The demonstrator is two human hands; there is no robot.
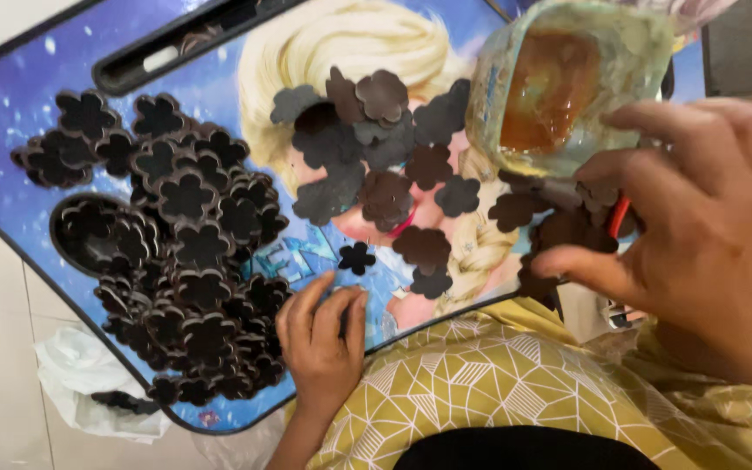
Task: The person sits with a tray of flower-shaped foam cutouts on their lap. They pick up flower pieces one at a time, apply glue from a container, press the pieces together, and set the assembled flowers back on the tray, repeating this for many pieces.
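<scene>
Dark flower-shaped cutouts [184, 261] heaped thick across the left half of a small blue desk [10, 104] printed with a cartoon figure; some piled in a round recess [89, 235] at the desk's left edge. A second, looser scatter [376, 148] lying at the middle, over the printed face, flat and overlapping. One small flower [356, 257] lying alone, just beyond the left fingertips.

Left hand [324, 344] resting at the near edge of the desk, fingers curled and close together, tips pressed down on the surface; nothing visibly held, though the palm side stays hidden. Right hand [698, 226] large and blurred at the right, thumb and forefinger narrowed near a cluster of brown flowers [567, 222]; whether pinching one cannot be told. A thin red piece [620, 216] half hidden behind those fingers, kind unclear.

A smeared plastic tub [567, 83] of amber-brown stuff just beyond that hand, upper edge cut off. Yellow patterned cloth [498, 383] in the near foreground. White plastic bag [71, 374] on the pale floor at near left.
</scene>
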